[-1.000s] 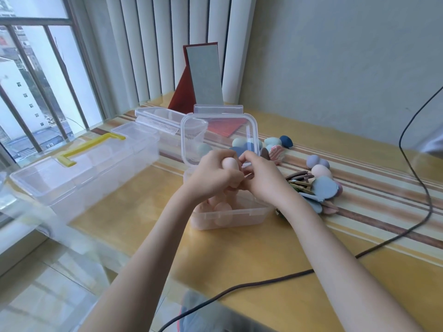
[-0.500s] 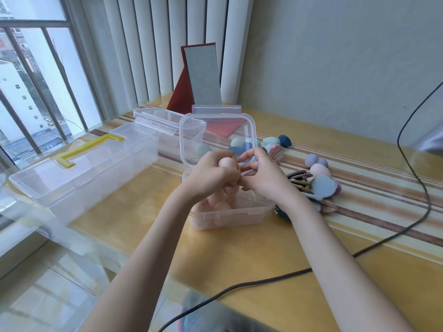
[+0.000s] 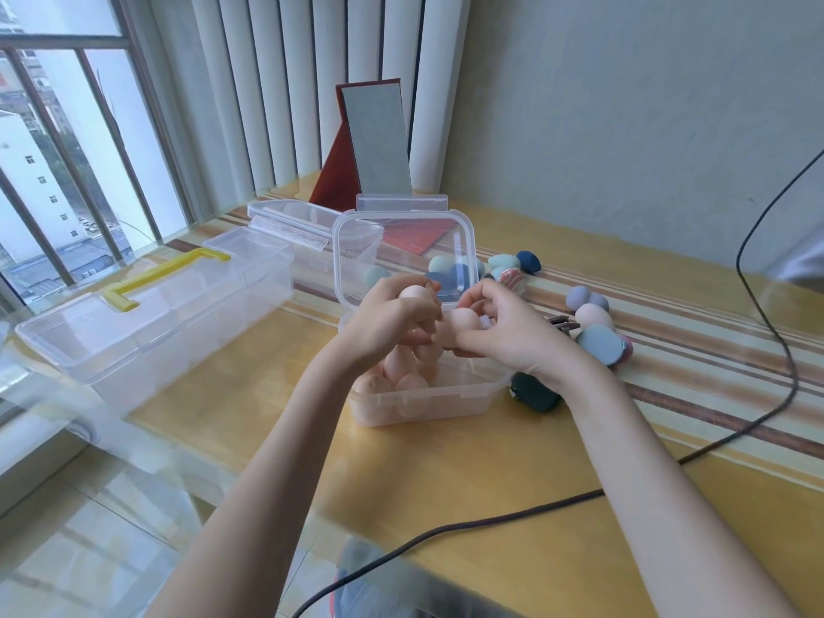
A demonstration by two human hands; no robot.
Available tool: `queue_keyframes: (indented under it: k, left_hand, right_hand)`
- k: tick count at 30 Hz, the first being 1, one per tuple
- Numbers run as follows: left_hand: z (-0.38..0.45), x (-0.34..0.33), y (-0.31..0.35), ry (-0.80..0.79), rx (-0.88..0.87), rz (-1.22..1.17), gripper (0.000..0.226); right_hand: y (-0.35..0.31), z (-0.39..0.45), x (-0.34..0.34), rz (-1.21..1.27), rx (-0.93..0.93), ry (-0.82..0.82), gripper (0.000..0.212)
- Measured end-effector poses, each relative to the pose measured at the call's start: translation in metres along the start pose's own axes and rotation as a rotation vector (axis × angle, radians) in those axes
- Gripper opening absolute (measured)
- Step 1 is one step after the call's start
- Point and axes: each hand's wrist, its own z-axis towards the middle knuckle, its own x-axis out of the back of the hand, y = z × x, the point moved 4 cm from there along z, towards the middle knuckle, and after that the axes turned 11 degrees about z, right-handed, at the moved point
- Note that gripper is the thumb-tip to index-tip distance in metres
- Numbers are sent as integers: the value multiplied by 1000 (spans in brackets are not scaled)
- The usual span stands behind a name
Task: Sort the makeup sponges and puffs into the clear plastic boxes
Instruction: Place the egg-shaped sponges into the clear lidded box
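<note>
Both hands grip pink sponges over the small clear box (image 3: 423, 394), left hand (image 3: 388, 323) one (image 3: 414, 291), right hand (image 3: 504, 332) seemingly another (image 3: 461, 323); crowded as the box looks, a loose release could bounce them onto the tabletop (image 3: 446, 475).

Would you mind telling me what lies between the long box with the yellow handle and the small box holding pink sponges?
In the head view, only bare table separates the long box from the small box.
</note>
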Motion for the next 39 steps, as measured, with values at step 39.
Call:
queue_keyframes:
  k: [39]
  left_hand:
    - [0, -2, -1, -16, -5, 33, 43]
  right_hand:
    - [14, 19, -31, -551, 15, 84, 21]
